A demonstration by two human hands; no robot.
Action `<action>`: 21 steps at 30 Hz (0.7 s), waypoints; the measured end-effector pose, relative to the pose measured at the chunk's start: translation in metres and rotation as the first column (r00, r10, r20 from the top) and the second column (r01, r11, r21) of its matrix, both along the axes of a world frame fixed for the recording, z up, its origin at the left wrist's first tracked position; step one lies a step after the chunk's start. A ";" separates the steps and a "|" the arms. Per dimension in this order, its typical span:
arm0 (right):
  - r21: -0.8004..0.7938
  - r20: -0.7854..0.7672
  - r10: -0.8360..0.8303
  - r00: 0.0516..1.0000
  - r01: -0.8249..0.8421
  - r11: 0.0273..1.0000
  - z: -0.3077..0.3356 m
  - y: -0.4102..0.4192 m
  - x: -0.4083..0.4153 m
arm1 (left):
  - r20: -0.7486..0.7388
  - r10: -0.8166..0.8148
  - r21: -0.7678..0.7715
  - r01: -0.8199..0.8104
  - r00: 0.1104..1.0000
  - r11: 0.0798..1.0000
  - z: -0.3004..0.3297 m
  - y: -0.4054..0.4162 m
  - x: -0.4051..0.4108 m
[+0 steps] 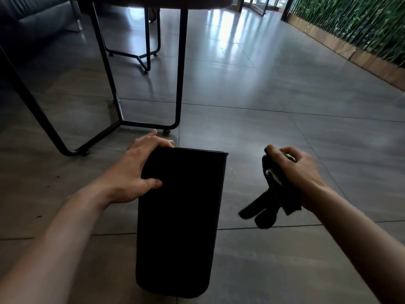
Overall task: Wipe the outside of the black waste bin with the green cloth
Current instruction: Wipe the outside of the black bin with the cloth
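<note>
Right now the right hand (293, 170) is closed around the bunched green cloth (271, 194), held clear of the black waste bin (179, 216) on its right side. The left hand (140, 170) grips the bin's far left rim; the bin's long axis runs away from the person across the floor (285, 95).

The black waste bin (179, 216) is showing as a flat dark shape, its surface detail lost, and it is hiding the fingertips of the left hand (140, 170) behind its far rim. The right hand (295, 170) is covering much of the green cloth (271, 194). The table (153, 3) top is being cut off by the upper edge.
</note>
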State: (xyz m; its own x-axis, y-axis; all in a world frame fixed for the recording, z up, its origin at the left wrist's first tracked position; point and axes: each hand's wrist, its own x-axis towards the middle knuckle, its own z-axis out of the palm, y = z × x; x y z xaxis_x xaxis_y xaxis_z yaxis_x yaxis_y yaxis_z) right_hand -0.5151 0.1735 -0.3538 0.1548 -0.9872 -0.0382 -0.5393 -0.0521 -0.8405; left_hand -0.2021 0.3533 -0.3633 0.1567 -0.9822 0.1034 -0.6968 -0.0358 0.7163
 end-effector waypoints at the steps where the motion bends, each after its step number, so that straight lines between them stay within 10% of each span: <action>1: 0.039 -0.016 0.052 0.999 -0.051 0.998 0.001 -0.006 0.003 | 0.002 -0.019 -0.007 0.019 1.000 1.000 0.001 0.002 0.000; 4: -0.030 -0.291 0.299 0.909 -0.321 0.947 -0.007 -0.014 0.022 | -0.002 -0.055 -0.012 0.055 0.998 0.998 0.003 0.008 0.000; 7: -0.059 -0.657 0.434 0.616 -0.616 0.786 -0.012 -0.011 0.043 | -0.013 -0.072 -0.015 0.072 0.997 0.997 0.003 0.014 0.006; 21: -0.085 -0.708 0.521 0.477 -0.790 0.608 0.022 0.017 0.064 | 0.014 0.187 -0.233 -0.179 0.982 0.956 -0.007 0.019 0.014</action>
